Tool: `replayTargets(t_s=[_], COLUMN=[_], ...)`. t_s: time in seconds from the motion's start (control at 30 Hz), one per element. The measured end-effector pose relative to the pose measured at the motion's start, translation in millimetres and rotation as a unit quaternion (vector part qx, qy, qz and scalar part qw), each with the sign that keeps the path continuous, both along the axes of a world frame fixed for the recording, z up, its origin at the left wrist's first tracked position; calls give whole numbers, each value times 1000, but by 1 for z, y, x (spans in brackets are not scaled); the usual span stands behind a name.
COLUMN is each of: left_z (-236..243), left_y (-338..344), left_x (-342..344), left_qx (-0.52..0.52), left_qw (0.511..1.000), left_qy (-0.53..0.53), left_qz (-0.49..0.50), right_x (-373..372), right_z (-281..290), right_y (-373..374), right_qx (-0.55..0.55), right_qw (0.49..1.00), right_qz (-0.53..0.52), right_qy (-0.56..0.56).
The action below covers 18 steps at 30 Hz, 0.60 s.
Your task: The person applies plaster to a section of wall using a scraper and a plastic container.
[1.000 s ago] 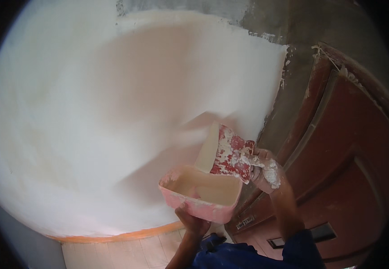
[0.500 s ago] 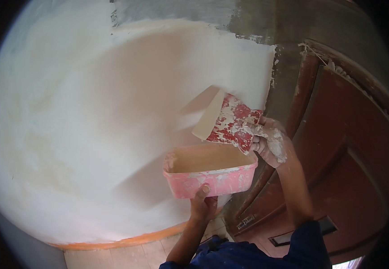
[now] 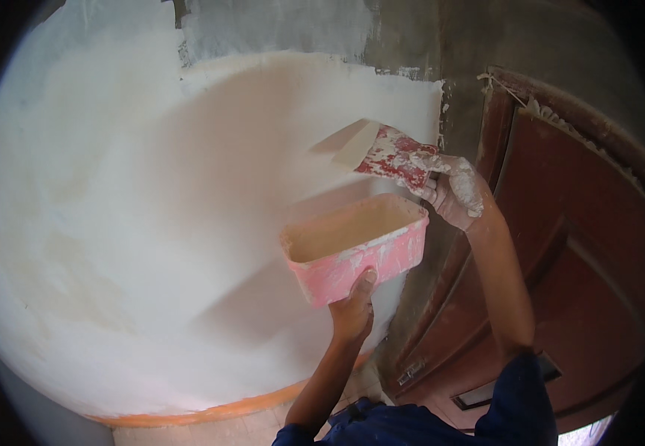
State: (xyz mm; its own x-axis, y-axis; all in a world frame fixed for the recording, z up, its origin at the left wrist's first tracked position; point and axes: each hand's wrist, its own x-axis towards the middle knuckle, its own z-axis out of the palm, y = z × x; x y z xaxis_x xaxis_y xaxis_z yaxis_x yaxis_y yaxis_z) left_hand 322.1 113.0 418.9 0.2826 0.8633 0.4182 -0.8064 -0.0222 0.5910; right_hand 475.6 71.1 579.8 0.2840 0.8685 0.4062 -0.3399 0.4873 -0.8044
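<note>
My left hand [image 3: 355, 311] grips a pink rectangular tub [image 3: 367, 256] from below, its thumb pressed on the near wall. Whitish residue smears the tub's rim and sides, and the inside is coated pale beige. Above it, my right hand [image 3: 452, 192] is closed on a putty knife [image 3: 393, 154] with a wide red body, heavily caked in putty. Its pale blade edge points left toward the white-coated wall [image 3: 211, 223]; I cannot tell if it touches. Putty also covers the thumb and back of that hand.
Bare grey plaster [image 3: 278, 30] runs along the top of the wall. To the right stands a dark red wooden door [image 3: 597, 223] in its frame [image 3: 490, 126]. An orange strip [image 3: 211, 415] edges the wall's bottom above the tiled floor [image 3: 263, 422].
Both hands have moved up, the right one carrying the putty knife higher. The tub has risen slightly to the right and tilted, its right end now higher. The view has shifted a little.
</note>
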Motion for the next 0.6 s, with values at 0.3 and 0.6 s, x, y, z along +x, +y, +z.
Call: replayTargets(t_s=[0.3, 0.6], left_z=[61, 72], left_y=[12, 30], left_x=[47, 95], left_qx=[10, 64], left_qw=[998, 996], left_qy=[-50, -53], left_qz=[-31, -16], right_x=[37, 65], right_z=[68, 132], right_y=[15, 56], right_qx=[99, 55], right_qw=[994, 988], right_qz=[-43, -96], right_qy=[1, 105])
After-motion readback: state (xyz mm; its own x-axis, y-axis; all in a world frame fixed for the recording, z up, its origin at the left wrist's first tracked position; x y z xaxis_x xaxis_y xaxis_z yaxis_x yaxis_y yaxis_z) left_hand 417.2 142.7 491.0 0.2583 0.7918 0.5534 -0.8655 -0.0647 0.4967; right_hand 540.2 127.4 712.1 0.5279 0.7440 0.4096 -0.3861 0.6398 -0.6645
